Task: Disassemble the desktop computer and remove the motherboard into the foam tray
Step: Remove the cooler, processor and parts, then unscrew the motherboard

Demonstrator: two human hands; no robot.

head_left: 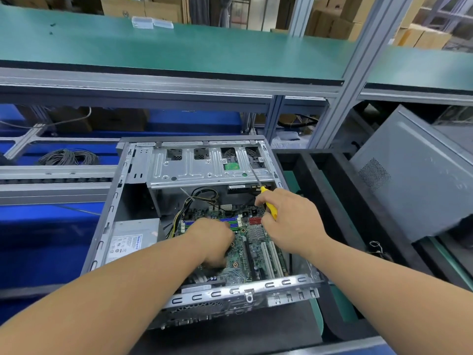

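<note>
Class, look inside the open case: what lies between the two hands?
In the head view, bare motherboard shows between the left hand and the right hand.

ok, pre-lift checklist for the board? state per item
1. Motherboard still in case: ok.
2. Cables at the board's left edge clear: not ok.
3. Screws all out: cannot tell.
4. Right hand free: not ok, it holds the screwdriver.
5. Left hand grip on board: cannot tell.
6. Foam tray beside case, slot free: ok.
</note>
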